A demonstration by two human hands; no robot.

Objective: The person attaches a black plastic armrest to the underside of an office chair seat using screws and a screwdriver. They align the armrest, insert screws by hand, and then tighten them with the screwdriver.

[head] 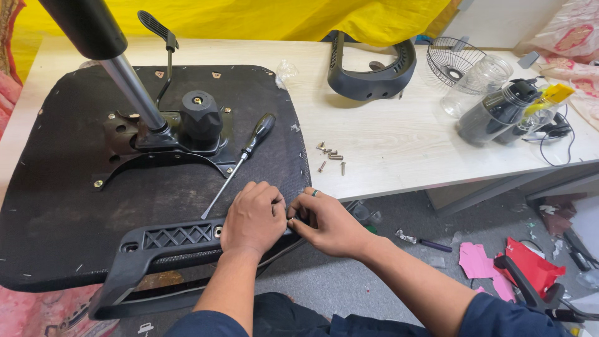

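1. We see one upturned black chair seat (56,212) lying on the pale table (399,137), its near edge overhanging toward us.
2. One black armrest bracket (168,246) lies across that near edge.
3. Our left hand (254,217) presses curled fingers on the bracket's right end; our right hand (324,218) meets it there, fingertips pinched together. We cannot tell whether they pinch anything.
4. One screwdriver (240,159) rests on the seat, just above the hands.
5. About six loose screws (331,156) lie on the table nearby.
6. One second armrest (374,72) sits farther back.
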